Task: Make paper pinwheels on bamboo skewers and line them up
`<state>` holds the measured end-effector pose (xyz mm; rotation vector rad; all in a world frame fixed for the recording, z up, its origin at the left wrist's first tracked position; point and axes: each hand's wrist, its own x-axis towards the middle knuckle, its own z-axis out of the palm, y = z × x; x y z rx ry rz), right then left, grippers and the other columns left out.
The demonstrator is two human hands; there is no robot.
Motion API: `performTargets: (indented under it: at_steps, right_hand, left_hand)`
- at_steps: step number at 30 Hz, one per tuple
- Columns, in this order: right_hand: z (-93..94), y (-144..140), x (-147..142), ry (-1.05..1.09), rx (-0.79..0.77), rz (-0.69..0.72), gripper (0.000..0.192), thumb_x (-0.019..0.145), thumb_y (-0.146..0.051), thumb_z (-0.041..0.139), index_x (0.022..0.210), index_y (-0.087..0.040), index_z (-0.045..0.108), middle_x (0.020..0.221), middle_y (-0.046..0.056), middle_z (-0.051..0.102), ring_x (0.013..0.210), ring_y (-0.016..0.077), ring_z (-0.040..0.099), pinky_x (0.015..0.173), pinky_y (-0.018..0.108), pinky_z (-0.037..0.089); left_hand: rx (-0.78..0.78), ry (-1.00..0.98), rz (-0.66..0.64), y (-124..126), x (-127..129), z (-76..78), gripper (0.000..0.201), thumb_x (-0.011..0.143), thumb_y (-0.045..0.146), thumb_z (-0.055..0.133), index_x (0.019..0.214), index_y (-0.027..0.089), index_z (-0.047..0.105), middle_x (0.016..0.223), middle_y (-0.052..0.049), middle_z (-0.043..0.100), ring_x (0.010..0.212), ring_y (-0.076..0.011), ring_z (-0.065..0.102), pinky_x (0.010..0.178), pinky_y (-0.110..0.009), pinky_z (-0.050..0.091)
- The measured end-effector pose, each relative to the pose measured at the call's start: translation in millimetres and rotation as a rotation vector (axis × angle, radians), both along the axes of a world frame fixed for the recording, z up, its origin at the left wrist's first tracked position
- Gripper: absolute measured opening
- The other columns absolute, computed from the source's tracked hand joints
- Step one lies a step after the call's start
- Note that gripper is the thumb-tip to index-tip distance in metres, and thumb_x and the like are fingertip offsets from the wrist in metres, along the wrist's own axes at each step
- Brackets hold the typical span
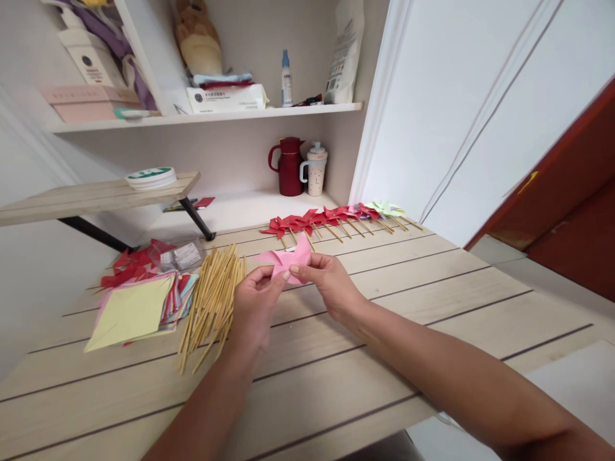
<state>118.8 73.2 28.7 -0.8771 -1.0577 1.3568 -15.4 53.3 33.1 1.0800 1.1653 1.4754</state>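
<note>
Both hands hold a pink folded paper pinwheel just above the wooden table. My left hand pinches its lower left side with thumb and fingers. My right hand pinches its right side. A heap of thin wooden sticks lies just left of my left hand. Behind the pinwheel, a row of finished pinwheels on sticks, mostly red with a few pale green ones at the right end, lies across the table's far part.
A stack of coloured paper squares, yellow on top, and loose red paper pieces lie at the left. A small clear packet sits beside them. A red jug and a dotted cup stand at the back under a shelf.
</note>
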Motion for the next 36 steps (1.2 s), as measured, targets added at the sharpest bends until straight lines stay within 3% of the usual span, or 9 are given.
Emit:
performTargets:
  at_steps: [5,13,21,36]
  right_hand:
    - [-0.4,-1,-1,-0.006,0.001,-0.01,0.029,0.057,-0.041,0.087,0.065,-0.019,0.07,0.062,-0.002,0.061,0.062,0.0133,0.049,0.065,0.029,0.039]
    - [2.8,-5,-2,-0.008,0.029,-0.027,0.026,0.061,-0.038,0.084,0.062,-0.019,0.067,0.062,-0.002,0.059,0.062,0.0127,0.046,0.063,0.029,0.036]
    - [3.4,-6,-5,-0.003,0.007,-0.012,0.029,0.058,-0.038,0.086,0.06,-0.017,0.065,0.058,-0.004,0.054,0.059,0.0106,0.042,0.061,0.028,0.033]
    - [-1.2,7,3,-0.009,0.124,-0.064,0.025,0.071,-0.042,0.079,0.074,-0.018,0.069,0.073,0.0,0.067,0.072,0.015,0.056,0.075,0.031,0.043]
  left_hand:
    - [0.027,0.013,0.049,1,0,-3.2,0.021,0.064,0.034,0.082,0.075,0.018,0.074,0.078,-0.003,0.074,0.075,-0.0169,0.065,0.076,-0.028,0.049]
    - [0.114,0.23,0.168,-2,-1,-11.9,0.019,0.072,0.04,0.079,0.074,0.021,0.076,0.081,-0.003,0.073,0.083,-0.0194,0.065,0.077,-0.029,0.048]
    - [-0.024,-0.035,0.074,0,3,-7.2,0.019,0.066,0.033,0.08,0.076,0.018,0.075,0.076,-0.001,0.072,0.072,-0.0149,0.062,0.074,-0.027,0.047]
    - [-0.064,-0.098,0.108,8,-5,-8.0,0.02,0.059,0.03,0.083,0.073,0.017,0.076,0.07,0.0,0.069,0.069,-0.0124,0.057,0.07,-0.025,0.042]
